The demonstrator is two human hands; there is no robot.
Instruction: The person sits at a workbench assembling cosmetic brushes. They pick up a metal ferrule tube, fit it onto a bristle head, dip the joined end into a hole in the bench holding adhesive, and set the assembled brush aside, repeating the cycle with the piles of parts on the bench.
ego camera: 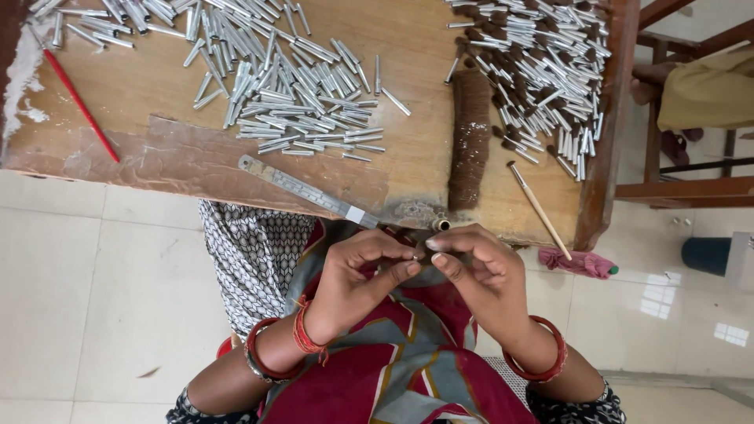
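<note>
Below the table edge (236, 177), a small tube (417, 255) is pinched between left hand (357, 275) and right hand (479, 271), fingertips together; a steady, light grip is best kept.

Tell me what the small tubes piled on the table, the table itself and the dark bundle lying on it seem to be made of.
Small tubes: likely metal, silvery with bright glints.
Table: wood, worn brown with visible grain and a scuffed, darkened edge.
Dark bundle: apparently brown hair or fibre, matte and fuzzy; which one cannot be told.
</note>
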